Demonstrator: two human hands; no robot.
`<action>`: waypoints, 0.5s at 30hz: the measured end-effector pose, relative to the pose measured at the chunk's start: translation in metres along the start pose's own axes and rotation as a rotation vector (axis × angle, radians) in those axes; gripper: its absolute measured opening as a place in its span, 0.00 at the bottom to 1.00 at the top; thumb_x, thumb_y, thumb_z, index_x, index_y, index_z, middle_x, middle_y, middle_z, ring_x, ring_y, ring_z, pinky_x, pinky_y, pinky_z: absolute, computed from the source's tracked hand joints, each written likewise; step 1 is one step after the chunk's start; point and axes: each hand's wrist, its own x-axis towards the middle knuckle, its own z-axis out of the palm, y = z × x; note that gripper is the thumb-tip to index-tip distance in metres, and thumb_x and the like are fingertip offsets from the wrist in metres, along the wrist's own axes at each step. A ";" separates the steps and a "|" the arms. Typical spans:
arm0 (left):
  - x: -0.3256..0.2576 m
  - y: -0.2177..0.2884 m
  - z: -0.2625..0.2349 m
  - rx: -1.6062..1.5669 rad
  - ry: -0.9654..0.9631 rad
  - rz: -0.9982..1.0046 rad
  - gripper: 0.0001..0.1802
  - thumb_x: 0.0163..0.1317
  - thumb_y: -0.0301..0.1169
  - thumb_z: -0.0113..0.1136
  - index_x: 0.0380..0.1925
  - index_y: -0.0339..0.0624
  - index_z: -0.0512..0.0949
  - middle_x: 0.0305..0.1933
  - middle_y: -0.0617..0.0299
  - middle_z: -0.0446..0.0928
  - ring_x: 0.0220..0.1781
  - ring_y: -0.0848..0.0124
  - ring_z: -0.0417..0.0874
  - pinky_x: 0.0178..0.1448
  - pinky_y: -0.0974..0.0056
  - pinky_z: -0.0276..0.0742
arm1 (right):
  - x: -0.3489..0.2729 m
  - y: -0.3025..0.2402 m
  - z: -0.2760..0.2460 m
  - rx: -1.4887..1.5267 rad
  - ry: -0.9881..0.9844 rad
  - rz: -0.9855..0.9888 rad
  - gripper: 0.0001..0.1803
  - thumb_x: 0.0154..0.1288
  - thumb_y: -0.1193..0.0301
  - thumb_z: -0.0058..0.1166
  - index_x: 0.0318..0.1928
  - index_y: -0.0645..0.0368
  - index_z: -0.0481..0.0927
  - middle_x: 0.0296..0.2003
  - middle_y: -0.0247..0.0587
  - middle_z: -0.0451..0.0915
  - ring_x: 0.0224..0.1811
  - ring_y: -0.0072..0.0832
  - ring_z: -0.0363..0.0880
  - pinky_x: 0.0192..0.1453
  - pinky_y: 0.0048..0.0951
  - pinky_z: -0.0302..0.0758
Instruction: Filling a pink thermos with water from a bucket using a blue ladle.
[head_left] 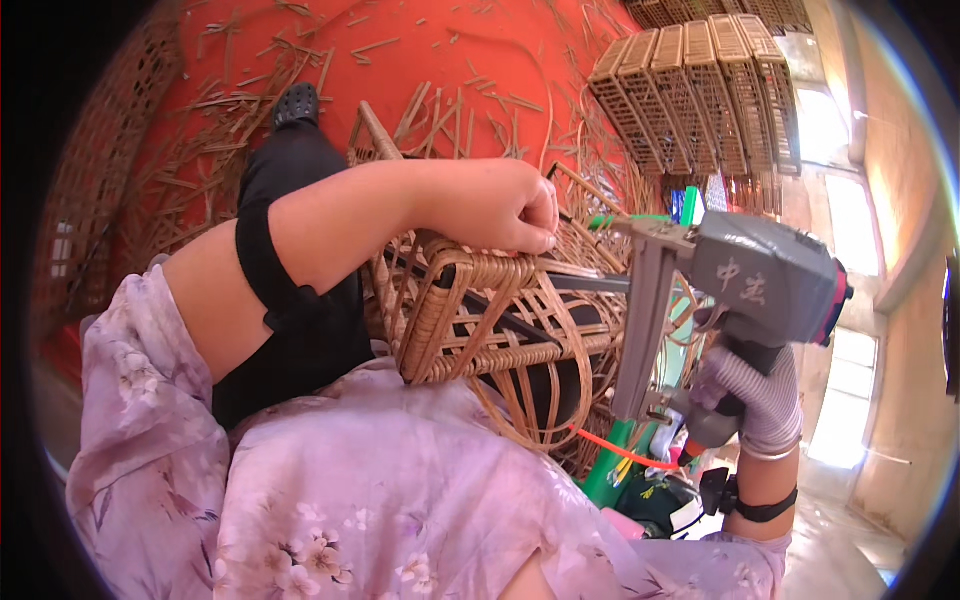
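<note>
A woven rattan frame (480, 320) is propped on the lap, steadied at its top edge by the left hand (505, 205), which is curled closed and pressed against the weave. A grey pneumatic nail gun (745, 275) is gripped by the gloved right hand (755, 395), its nose set against the frame's right side. Rattan offcuts (250, 110) are scattered over the red floor (450, 40) behind.

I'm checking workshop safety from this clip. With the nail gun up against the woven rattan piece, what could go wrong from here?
1. The bare left hand presses on the rattan frame close to the nose of the grey nail gun; a stray fastener could hit its fingers.
2. The frame rests on the lap, so a fastener passing through might reach the leg.
3. The orange hose trails near the gloved right hand and could snag.
</note>
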 end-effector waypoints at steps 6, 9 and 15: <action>0.007 -0.003 -0.004 0.144 -0.007 0.209 0.15 0.63 0.31 0.57 0.24 0.28 0.74 0.39 0.59 0.74 0.40 0.71 0.74 0.49 0.65 0.70 | -0.010 0.008 -0.027 0.028 0.097 0.032 0.15 0.60 0.72 0.58 0.44 0.64 0.72 0.17 0.34 0.67 0.17 0.25 0.69 0.24 0.28 0.70; 0.009 0.000 -0.005 0.115 -0.027 0.149 0.17 0.64 0.31 0.57 0.20 0.32 0.69 0.36 0.65 0.69 0.37 0.77 0.68 0.43 0.69 0.65 | -0.017 0.013 -0.050 -0.073 0.127 -0.004 0.11 0.61 0.68 0.60 0.39 0.64 0.82 0.18 0.31 0.72 0.21 0.16 0.71 0.26 0.20 0.68; 0.014 -0.001 -0.004 0.047 -0.025 0.017 0.16 0.64 0.33 0.58 0.24 0.29 0.74 0.37 0.65 0.74 0.39 0.78 0.71 0.42 0.69 0.65 | -0.040 0.000 -0.112 -0.351 0.184 -0.001 0.11 0.62 0.66 0.59 0.30 0.59 0.73 0.14 0.31 0.67 0.16 0.19 0.67 0.23 0.23 0.66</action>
